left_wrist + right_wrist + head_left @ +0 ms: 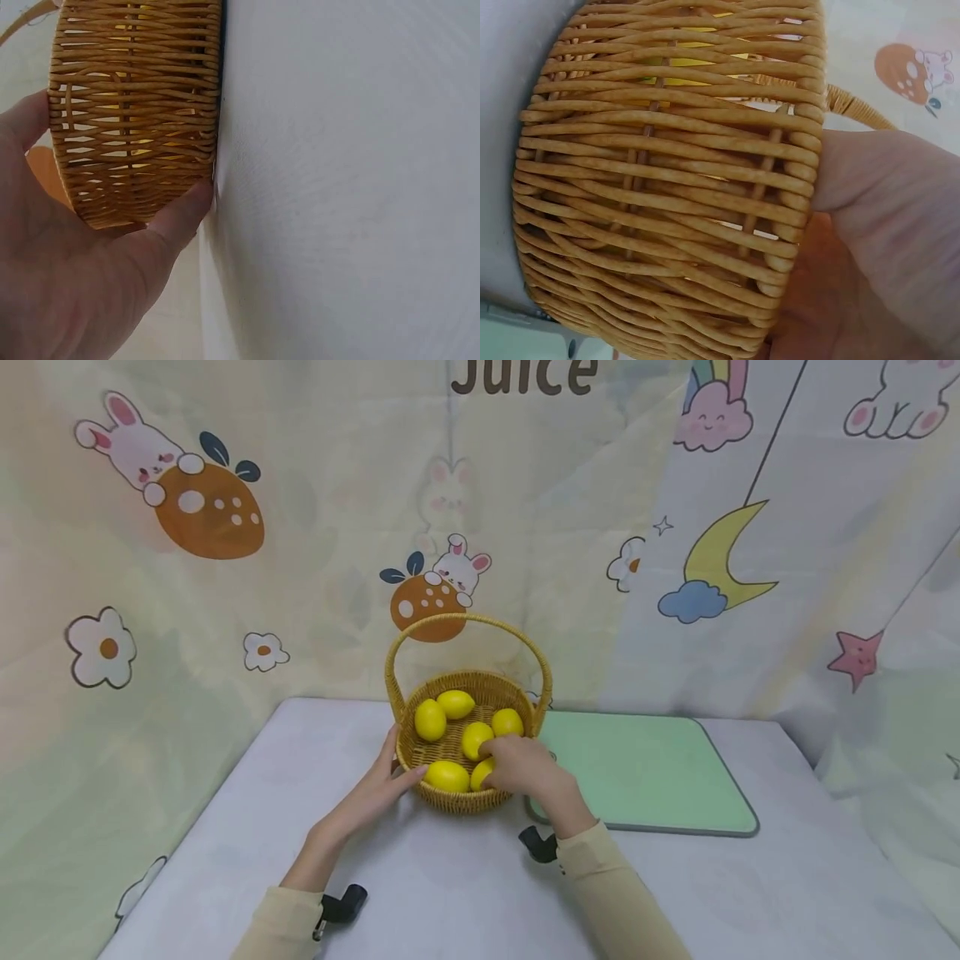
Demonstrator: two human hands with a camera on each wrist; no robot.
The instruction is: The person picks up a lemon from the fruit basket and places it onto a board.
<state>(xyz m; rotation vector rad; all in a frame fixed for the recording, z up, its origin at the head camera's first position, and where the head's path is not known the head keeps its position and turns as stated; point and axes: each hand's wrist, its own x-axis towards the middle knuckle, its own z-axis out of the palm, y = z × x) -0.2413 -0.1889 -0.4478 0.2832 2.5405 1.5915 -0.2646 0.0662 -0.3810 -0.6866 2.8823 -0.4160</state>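
A round wicker basket [468, 803] with a tall arched handle stands on the table, holding several yellow lemons [447, 777]. My left hand [378, 793] grips the basket's left side, thumb at the rim. In the left wrist view, one fingertip [196, 196] lies low on the woven wall, near the tabletop. My right hand [522, 768] reaches over the front right rim, fingers bent down around a lemon [481, 774] at the front that it partly covers. From the right wrist, the woven wall [660, 180] hides the fingertips inside the basket.
A light green cutting board [652, 772] with a grey edge lies on the white table [420, 893], right of the basket. Behind the table hangs a cloth backdrop [330, 527] with printed rabbits, flowers and a moon. Black wrist mounts [343, 904] sit at both sleeves.
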